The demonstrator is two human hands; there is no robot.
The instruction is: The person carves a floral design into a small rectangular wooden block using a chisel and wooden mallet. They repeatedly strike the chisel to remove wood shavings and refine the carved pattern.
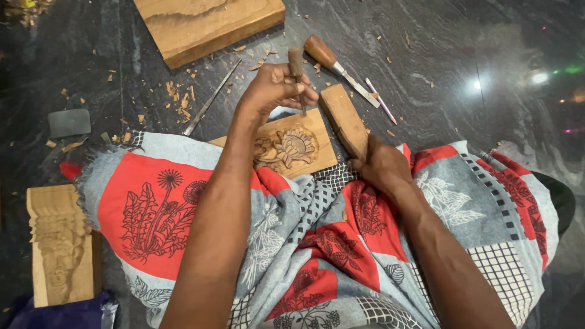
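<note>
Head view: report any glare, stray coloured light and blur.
Head view: a white glare spot and green and pink flares sit on the dark polished stone floor at right; the carved flower wooden panel and both hands, left hand and right hand, look sharp.

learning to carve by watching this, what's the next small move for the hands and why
Probably a light tap: the right hand holds the plain wooden block mallet beside the wooden-handled chisel, which the left hand grips upright with its tip on the flower relief in the small carved wooden panel. The mallet is not touching the handle.
</note>
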